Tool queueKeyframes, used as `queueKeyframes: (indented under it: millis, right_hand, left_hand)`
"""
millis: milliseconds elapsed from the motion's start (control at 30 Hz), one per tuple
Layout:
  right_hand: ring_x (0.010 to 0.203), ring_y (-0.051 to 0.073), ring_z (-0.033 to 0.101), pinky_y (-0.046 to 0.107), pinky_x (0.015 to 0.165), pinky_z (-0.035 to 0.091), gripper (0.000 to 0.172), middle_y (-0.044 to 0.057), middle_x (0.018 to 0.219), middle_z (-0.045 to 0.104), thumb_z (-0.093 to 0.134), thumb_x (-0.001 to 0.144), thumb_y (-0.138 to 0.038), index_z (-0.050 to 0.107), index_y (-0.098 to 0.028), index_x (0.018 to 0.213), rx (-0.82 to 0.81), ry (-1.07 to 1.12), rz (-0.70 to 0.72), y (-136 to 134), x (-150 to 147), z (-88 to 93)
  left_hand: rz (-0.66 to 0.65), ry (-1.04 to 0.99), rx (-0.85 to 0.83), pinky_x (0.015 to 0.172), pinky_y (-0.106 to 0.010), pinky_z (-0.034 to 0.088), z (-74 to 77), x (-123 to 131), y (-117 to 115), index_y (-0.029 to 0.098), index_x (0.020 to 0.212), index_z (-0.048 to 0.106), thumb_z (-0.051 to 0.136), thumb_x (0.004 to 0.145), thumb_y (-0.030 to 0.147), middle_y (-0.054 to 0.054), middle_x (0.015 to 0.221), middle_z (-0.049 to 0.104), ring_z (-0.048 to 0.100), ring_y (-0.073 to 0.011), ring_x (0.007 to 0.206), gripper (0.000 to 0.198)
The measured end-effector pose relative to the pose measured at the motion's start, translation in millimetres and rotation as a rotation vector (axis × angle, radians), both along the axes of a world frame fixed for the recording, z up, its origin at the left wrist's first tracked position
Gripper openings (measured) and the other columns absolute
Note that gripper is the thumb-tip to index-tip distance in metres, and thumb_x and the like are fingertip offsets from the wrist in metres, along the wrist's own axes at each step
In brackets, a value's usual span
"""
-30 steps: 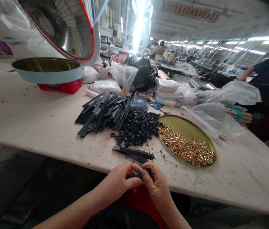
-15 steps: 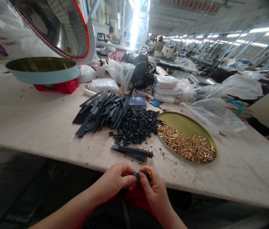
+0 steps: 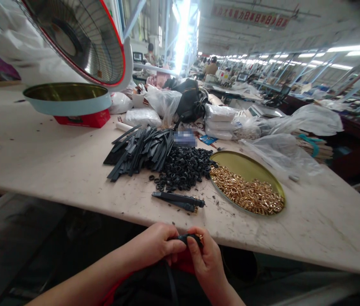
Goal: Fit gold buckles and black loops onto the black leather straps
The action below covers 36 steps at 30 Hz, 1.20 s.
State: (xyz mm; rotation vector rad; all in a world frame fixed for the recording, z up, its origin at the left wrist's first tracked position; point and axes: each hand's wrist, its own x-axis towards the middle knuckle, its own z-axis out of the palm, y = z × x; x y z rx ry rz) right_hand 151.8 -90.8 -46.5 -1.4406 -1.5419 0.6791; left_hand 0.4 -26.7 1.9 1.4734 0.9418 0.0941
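Just off the table's front edge, my left hand (image 3: 163, 244) and my right hand (image 3: 203, 248) both pinch one dark strap (image 3: 183, 238). A bit of gold metal shows at its end by my right fingers; the strap's loose length hangs below my left hand. On the table in front lie finished-looking dark straps (image 3: 178, 200) with gold metal at one end. Behind them is a heap of small black loops (image 3: 182, 168), beside a pile of flat dark strips (image 3: 141, 151). To the right, a round gold tray (image 3: 246, 161) holds many small gold buckles (image 3: 251, 193).
A fan (image 3: 80, 38) leans over a round tin lid (image 3: 68, 104) on a red box (image 3: 84, 120) at the left. Plastic bags (image 3: 163, 102), a black bag (image 3: 191, 100) and white packets (image 3: 219, 121) line the back. People sit farther off.
My hands have shifted slightly on the strap, and more of its hanging length shows below my left hand. The view has turned a little; the table items lie where they were.
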Motion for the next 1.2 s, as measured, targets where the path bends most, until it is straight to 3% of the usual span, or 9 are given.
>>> queueKeyframes:
  millis: [233,367,533,633,700,800,967,1100,1200]
  right_hand:
    - [0.066,0.016,0.056,0.025,0.060,0.042,0.016,0.002,0.073,0.059,0.040,0.086,-0.028,0.053,-0.021,0.090,-0.045,0.043,0.089,0,0,6.7]
    - [0.071,0.017,0.056,0.027,0.063,0.043,0.022,0.003,0.078,0.060,0.034,0.088,-0.030,0.053,-0.021,0.095,-0.056,0.037,0.007,1,-2,-0.8]
    - [0.066,0.017,0.055,0.028,0.061,0.042,0.024,0.003,0.074,0.059,0.032,0.089,-0.033,0.053,-0.022,0.093,-0.068,0.078,-0.037,9,-1,-6.6]
    - [0.077,0.019,0.055,0.032,0.069,0.042,0.023,0.005,0.083,0.060,0.034,0.088,-0.033,0.053,-0.022,0.095,-0.034,-0.016,-0.125,30,13,-4.8]
    - [0.086,0.022,0.054,0.037,0.078,0.040,0.023,0.008,0.090,0.060,0.037,0.086,-0.033,0.053,-0.020,0.096,0.020,-0.129,-0.220,51,25,-6.5]
    - [0.097,0.026,0.050,0.044,0.087,0.036,0.030,0.013,0.102,0.058,0.038,0.085,-0.034,0.053,-0.015,0.103,0.056,-0.179,-0.282,81,34,-18.4]
    - [0.113,0.025,0.043,0.044,0.095,0.031,0.041,0.016,0.119,0.051,0.034,0.087,-0.037,0.045,-0.012,0.117,0.004,-0.014,-0.273,94,23,-47.0]
    - [0.117,0.028,0.040,0.044,0.096,0.030,0.050,0.015,0.126,0.046,0.037,0.084,-0.045,0.040,-0.014,0.124,0.009,0.120,-0.299,85,28,-65.7]
    - [0.118,0.031,0.040,0.044,0.093,0.034,0.061,0.018,0.130,0.040,0.033,0.084,-0.051,0.030,-0.012,0.131,0.082,0.252,-0.311,85,40,-80.0]
  left_hand:
    - [-0.021,-0.029,0.034,0.048,-0.018,0.040,5.4,-1,-2,0.016,0.068,0.055,0.046,0.074,0.032,0.002,0.061,0.058,0.053,-0.0110,0.053,0.019]
    - [-0.076,0.051,0.167,0.046,-0.017,0.037,6.1,-7,0,0.017,0.066,0.057,0.043,0.076,0.033,0.002,0.058,0.059,0.054,-0.0112,0.051,0.024]
    - [-0.161,0.116,0.425,0.048,-0.018,0.034,5.3,4,11,0.018,0.068,0.059,0.036,0.081,0.028,0.001,0.060,0.061,0.054,-0.0116,0.051,0.028]
    - [-0.200,0.216,0.723,0.054,-0.022,0.036,0.7,15,34,0.019,0.073,0.061,0.044,0.081,0.032,-0.002,0.070,0.064,0.057,-0.0164,0.064,0.023]
    - [-0.202,0.307,0.954,0.063,-0.025,0.038,-7.9,22,53,0.018,0.087,0.060,0.052,0.077,0.031,-0.006,0.084,0.064,0.057,-0.0208,0.078,0.018]
    - [-0.259,0.400,1.194,0.073,-0.031,0.037,-27.9,29,75,0.016,0.102,0.054,0.046,0.081,0.018,-0.008,0.091,0.062,0.055,-0.0223,0.086,0.022]
    - [-0.378,0.492,1.379,0.067,-0.035,0.039,-50.8,41,82,0.010,0.095,0.052,0.041,0.083,0.015,-0.009,0.084,0.058,0.052,-0.0228,0.077,0.018]
    - [-0.399,0.503,1.374,0.062,-0.033,0.040,-45.5,47,81,0.012,0.087,0.050,0.042,0.083,0.018,-0.007,0.080,0.055,0.052,-0.0212,0.074,0.010]
    - [-0.314,0.537,1.323,0.056,-0.029,0.041,-29.7,26,87,0.014,0.091,0.047,0.040,0.082,0.016,-0.006,0.083,0.054,0.053,-0.0184,0.069,0.011]
